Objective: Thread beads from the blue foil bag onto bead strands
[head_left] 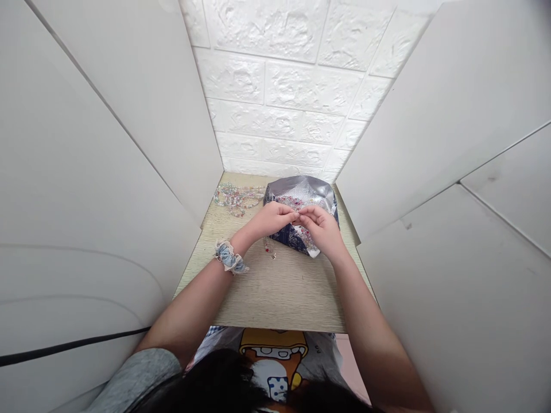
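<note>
My left hand (275, 219) and my right hand (319, 226) meet fingertip to fingertip over a dark blue patterned bag (284, 236) with a silver lining. Both are closed in a pinch, and whatever is between the fingers is too small to make out. Loose red, pink and clear beads (305, 234) lie inside the open bag, partly hidden by my hands. Below my left hand, a short beaded strand (267, 246) with red beads comes down onto the tabletop. A small metallic piece (274, 256) shows at its end; its upper part is hidden.
Several multicoloured bead strands (236, 198) lie in a heap at the back left of the wooden tabletop (284, 292). White panels (172, 115) close in on both sides, and a white brick-pattern wall (284, 86) stands behind. A scrunchie (231, 256) circles my left wrist.
</note>
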Motion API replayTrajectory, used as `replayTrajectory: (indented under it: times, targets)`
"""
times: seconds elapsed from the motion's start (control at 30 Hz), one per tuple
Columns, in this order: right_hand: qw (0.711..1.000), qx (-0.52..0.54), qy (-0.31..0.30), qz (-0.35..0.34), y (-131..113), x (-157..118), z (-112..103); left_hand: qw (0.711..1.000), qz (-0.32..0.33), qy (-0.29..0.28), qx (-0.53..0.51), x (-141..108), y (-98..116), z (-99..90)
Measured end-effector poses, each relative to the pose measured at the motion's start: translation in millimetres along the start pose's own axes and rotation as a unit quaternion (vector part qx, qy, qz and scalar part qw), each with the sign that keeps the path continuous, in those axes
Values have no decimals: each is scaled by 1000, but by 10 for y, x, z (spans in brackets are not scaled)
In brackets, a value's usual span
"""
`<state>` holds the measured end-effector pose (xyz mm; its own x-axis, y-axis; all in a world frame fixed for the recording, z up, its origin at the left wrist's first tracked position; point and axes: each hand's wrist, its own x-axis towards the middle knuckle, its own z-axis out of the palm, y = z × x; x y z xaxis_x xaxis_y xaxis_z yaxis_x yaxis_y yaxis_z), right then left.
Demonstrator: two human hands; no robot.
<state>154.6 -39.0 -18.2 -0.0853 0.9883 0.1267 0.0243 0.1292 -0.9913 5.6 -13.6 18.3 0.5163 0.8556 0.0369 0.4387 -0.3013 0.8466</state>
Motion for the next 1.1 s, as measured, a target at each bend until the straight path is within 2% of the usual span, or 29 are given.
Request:
replayTrajectory:
  times: [0.2, 0.33, 0.5, 0.7, 0.87, 0.97, 1.1]
  targets:
    - [997, -70, 15, -15, 13, -1, -6, 998, -27, -50, -37, -4, -40, 17]
    - [986, -143, 76, -30, -17, -26, -19, 995, -30, -61, -70, 5, -71, 26]
    - [961, -229, 88, -127, -84, -42, -25, 994, -16, -49, -101, -3, -26, 21]
    - [958, -217, 72, -175, -90, -37, -3, 987, -9, -72, -143, -11, 7, 19]
    - [954, -232, 83, -171, -92, -39, -15, 986, -17, -74, -150, 11, -47, 21]
    - [926, -327, 79, -173, -60, -22, -50, 986, -15, -58, -158, 20, -62, 21]
    - [858, -494, 36, -135, 57, 18, -84, 987, -11, -5, -159, 27, -59, 8]
